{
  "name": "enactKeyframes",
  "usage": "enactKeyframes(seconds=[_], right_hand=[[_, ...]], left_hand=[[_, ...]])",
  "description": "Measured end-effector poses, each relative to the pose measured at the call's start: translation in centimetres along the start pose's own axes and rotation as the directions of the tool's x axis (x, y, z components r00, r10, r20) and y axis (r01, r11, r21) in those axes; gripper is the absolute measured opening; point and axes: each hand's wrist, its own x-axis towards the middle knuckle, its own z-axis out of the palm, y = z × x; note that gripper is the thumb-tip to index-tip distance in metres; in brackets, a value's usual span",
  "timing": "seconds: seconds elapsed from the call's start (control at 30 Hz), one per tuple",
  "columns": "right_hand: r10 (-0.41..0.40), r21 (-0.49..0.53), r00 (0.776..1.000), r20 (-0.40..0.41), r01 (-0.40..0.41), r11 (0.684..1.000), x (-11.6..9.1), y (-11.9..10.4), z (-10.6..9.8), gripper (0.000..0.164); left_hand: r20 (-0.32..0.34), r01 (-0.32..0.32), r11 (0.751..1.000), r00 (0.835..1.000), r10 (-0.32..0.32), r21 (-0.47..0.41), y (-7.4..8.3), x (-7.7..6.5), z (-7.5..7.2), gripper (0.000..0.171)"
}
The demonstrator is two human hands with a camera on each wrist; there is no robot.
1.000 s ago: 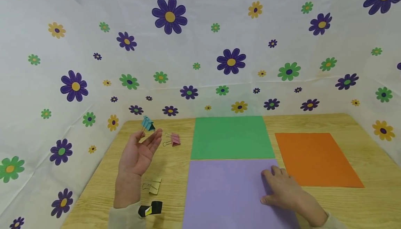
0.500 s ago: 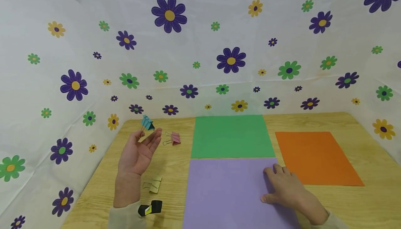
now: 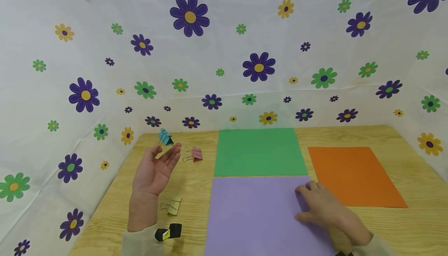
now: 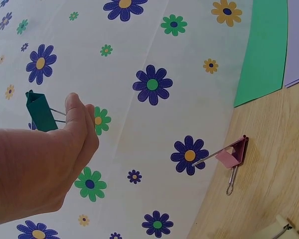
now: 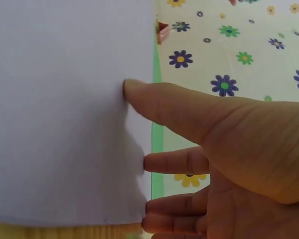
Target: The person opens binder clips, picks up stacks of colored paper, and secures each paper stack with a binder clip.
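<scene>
Blue clip [image 3: 165, 136] up in the left hand [image 3: 153, 172]

Thumb and fingers pinch its wire handles, holding it above the table [image 3: 115, 205], near the pink clip [image 3: 197, 154]. Across from it, the right hand [image 3: 323, 208], fingers parted and gripping nothing, rests its tips on the purple sheet [image 3: 259, 213], close to the right edge.

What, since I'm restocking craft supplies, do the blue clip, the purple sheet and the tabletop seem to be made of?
Blue clip: probably painted metal, judging by its smooth folded body and thin wire handles.
Purple sheet: likely paper or thin card, matte, with crisp edges and no glare.
Tabletop: wood or a printed wood-look laminate, low sheen; the grain streaks fit both.
</scene>
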Motion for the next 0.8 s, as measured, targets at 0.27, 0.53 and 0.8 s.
enactKeyframes(seconds=[0.27,0.53,0.8], right_hand=[[0.022,0.12,1.0,0.018,-0.024,0.992,0.2,0.6,-0.6,0.05],[0.054,0.135,0.999,0.01,-0.055,0.989,0.4,1.0,-0.7,0.052],[0.033,0.103,0.999,-0.026,-0.03,0.994,0.2,1.3,-0.4,0.051]], left_hand=[[-0.012,-0.01,1.0,1.0,0.01,0.017,-0.1,0.0,-0.1,0.013],[-0.021,-0.011,1.0,1.0,0.011,0.025,-0.1,0.1,0.0,0.012],[-0.024,-0.014,0.999,1.0,0.014,0.035,-0.2,-0.1,0.2,0.012]])
